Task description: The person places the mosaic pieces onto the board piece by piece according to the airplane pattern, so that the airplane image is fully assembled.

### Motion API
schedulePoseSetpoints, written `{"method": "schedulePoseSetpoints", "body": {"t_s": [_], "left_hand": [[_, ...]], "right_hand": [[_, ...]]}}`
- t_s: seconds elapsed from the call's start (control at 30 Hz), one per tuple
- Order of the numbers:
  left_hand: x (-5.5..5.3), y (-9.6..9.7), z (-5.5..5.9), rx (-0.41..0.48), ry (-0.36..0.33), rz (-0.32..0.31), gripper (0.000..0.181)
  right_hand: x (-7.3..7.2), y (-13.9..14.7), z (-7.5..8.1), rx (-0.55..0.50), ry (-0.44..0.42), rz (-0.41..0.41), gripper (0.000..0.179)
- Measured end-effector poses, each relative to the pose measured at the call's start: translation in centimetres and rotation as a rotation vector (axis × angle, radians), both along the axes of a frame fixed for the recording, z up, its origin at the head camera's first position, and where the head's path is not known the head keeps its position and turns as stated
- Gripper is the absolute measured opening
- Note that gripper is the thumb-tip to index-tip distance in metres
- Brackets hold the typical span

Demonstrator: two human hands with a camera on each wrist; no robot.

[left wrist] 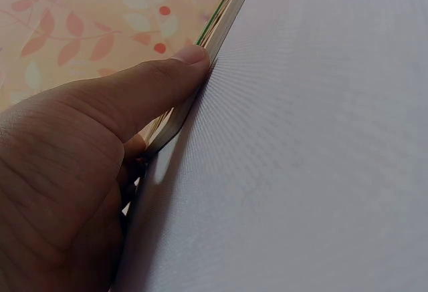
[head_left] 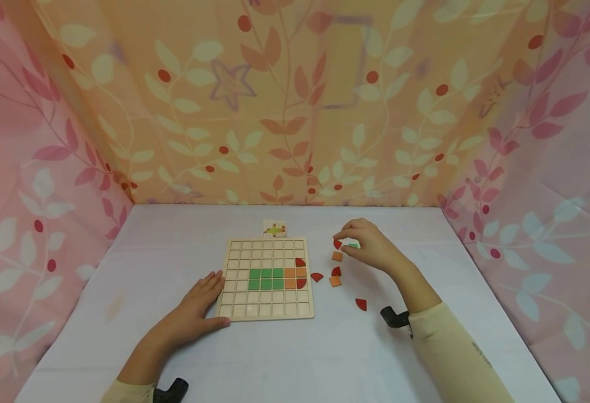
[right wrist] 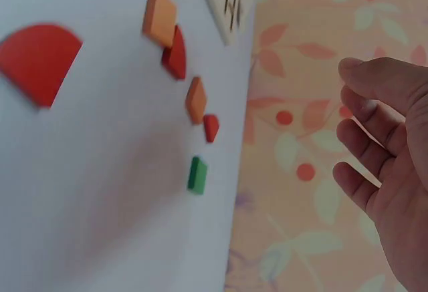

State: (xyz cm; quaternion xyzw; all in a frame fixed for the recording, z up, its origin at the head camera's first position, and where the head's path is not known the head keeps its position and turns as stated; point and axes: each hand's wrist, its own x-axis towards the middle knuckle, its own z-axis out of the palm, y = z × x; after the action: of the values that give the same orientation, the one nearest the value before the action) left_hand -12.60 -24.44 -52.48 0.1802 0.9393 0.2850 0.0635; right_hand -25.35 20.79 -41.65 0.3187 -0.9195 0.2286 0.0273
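Grid board (head_left: 266, 311), with tiles; lies flat near the middle of a white-covered table, within cloth walls.

Cloth walls (head_left: 285, 129): orange at the back, pink at both sides, printed with leaves and red dots.

Table (head_left: 285, 358): white cover, bearing board, card and tiles.

Sleeves (head_left: 458, 352): pale, one on each arm, each with a black wrist fitting (head_left: 394, 317) beside its cuff.

Board, in detail: pale wood, square cells. Upper filled row, left to right: three green squares (head_left: 266, 273), two orange squares (head_left: 295, 273). Row below: three green, one orange, one red quarter-round (head_left: 301, 284). A further red quarter-round sits above the right-hand orange square.

Left hand (head_left: 194, 310): fingers extended along the board's left edge, thumb touching its near edge by the corner.

Right hand (head_left: 368, 243): raised above the table to the right of the board; thumb and forefinger bent and apart, over the loose tiles.

Pattern card (head_left: 274, 228): small, coloured design, just beyond the board's far edge.

Loose tiles, right of the board: two orange (head_left: 335, 281), one green (right wrist: 197, 175), four red quarter-rounds (head_left: 361, 304), one of these nearer the person than the others.
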Motion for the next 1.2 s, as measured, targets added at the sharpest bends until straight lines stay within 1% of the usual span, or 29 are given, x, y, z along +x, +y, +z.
{"method": "schedulePoseSetpoints", "body": {"t_s": [0.17, 0.3, 0.47, 0.6, 0.9, 1.07, 1.2], "left_hand": [[0.0, 0.0, 0.1, 0.004, 0.003, -0.001, 0.110], [0.0, 0.0, -0.1, 0.005, 0.004, -0.002, 0.110], [0.0, 0.0, -0.2, 0.001, 0.005, -0.001, 0.110], [0.0, -0.1, -0.2, 0.004, 0.005, 0.000, 0.110], [-0.1, 0.0, -0.1, -0.005, -0.002, 0.002, 0.112], [-0.1, 0.0, 0.0, -0.001, -0.008, 0.002, 0.112], [-0.1, 0.0, 0.0, 0.002, -0.014, 0.003, 0.112]], "right_hand": [[-1.2, 1.6, -1.5, -0.015, -0.058, -0.057, 0.029], [-2.0, 2.7, -2.8, -0.029, -0.092, -0.081, 0.029], [-2.8, 3.4, -3.9, -0.040, -0.124, -0.096, 0.028], [-3.5, 3.7, -4.8, -0.021, -0.156, -0.128, 0.028], [-4.3, 4.2, -6.1, 0.019, -0.217, -0.184, 0.030], [-4.6, 4.5, -6.8, 0.023, -0.236, -0.189, 0.032], [-4.6, 4.6, -7.2, 0.025, -0.233, -0.189, 0.032]]}}
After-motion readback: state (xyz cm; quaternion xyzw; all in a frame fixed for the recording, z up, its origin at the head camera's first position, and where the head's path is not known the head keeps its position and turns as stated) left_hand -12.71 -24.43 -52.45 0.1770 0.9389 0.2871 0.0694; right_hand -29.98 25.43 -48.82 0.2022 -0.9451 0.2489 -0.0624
